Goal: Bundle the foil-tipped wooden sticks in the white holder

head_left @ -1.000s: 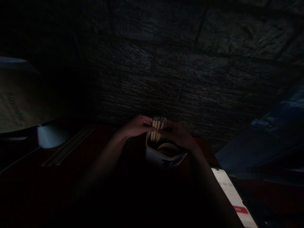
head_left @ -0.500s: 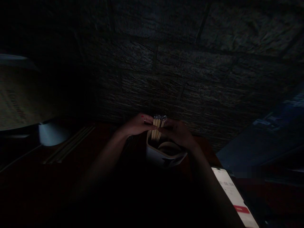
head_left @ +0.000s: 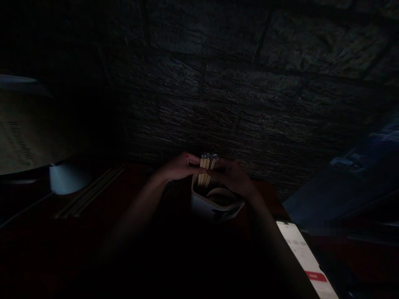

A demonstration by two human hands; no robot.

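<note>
A bundle of wrapped chopsticks (head_left: 204,177), pale sticks with shiny clear wrapper ends on top, stands upright in the back left part of a white open box (head_left: 202,203). From the left, my left hand (head_left: 182,167) is closed on the bundle, thumb across its front. My right hand (head_left: 232,176) closes on the same bundle from the right, its thumb meeting the left one. In front of the chopsticks, a round-edged pale object (head_left: 221,194) sits in the box. Darkness hides the box's lower front and my farther fingers.
Several long thin sticks (head_left: 90,193) lie on the dark reddish table (head_left: 134,178) to the left, beside a pale lamp-like object (head_left: 67,178) and a large printed shade (head_left: 28,128). A lit phone (head_left: 302,249) is at right. A stone wall (head_left: 199,83) rises behind.
Hardly anything differs. The view has shifted slightly, and both hands stay closed on the chopsticks in the box.
</note>
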